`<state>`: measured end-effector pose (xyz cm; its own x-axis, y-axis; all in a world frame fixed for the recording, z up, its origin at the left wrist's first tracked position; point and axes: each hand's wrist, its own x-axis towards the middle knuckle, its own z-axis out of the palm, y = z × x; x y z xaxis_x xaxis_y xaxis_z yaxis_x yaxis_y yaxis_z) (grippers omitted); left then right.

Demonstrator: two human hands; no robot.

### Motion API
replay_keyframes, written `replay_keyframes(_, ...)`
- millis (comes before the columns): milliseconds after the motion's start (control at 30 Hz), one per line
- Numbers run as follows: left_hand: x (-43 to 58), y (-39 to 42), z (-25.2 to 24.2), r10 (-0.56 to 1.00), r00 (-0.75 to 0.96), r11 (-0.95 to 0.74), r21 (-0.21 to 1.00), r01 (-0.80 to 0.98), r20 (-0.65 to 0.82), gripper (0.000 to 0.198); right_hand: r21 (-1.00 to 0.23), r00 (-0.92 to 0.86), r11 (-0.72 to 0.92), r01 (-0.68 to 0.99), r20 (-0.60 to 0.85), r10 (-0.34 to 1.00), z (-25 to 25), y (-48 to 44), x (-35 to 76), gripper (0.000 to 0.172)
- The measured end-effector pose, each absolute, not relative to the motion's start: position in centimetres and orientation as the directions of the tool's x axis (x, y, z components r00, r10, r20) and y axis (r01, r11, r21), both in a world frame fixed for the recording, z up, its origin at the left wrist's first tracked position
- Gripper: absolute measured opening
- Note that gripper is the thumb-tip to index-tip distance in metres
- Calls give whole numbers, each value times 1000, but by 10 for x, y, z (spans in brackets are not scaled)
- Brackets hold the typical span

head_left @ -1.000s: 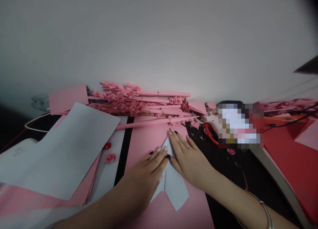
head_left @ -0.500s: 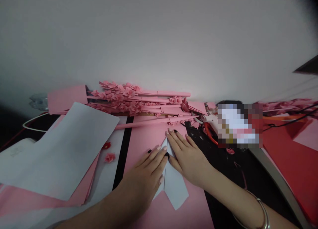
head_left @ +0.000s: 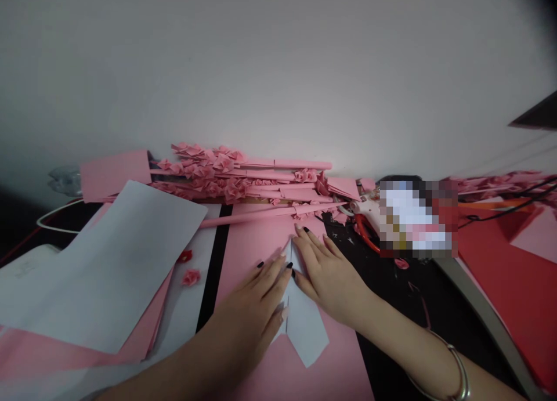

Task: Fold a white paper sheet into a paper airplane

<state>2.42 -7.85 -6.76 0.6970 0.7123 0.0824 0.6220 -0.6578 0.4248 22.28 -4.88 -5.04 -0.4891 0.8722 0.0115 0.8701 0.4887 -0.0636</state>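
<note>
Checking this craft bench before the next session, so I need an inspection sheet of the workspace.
Surface: dark tabletop, flecked with scraps, partly under pink card.
Job's things: folded white paper lying on the pink card.
Clutter: pink paper roses, rolled pink paper stick, loose white sheet, red-handled tool.
Grips: left hand and right hand lie flat on the fold, neither closed.
Cables: white cable at left, black cable at right.
Surroundings: white wall, red sheet.
</note>
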Motion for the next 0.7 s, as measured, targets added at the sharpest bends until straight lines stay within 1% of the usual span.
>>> replay_keyframes(100, 26, -73, -58, 745, 667, -565, 528, 634, -3, 59, -54, -486, 485, 873, -8, 874, -50, -49, 223, 52)
replay_keyframes(167, 27, -68, -53, 762, 647, -511, 582, 633, -35, 60, -48, -486, 485, 873, -17, 874, -49, -49, 223, 52)
replay_keyframes(367, 31, -56, -54, 810, 586, -399, 717, 572, -16, 60, -38, -503, 502, 864, -23, 864, -48, -50, 224, 51)
replay_keyframes(500, 32, -52, -55, 829, 559, -356, 764, 539, -8, 60, -39, -506, 506, 862, -3, 862, -50, -50, 224, 50)
replay_keyframes(700, 33, -50, -52, 844, 537, -323, 787, 525, -12, 65, -29, -502, 502, 865, -10, 865, -50, -50, 224, 50)
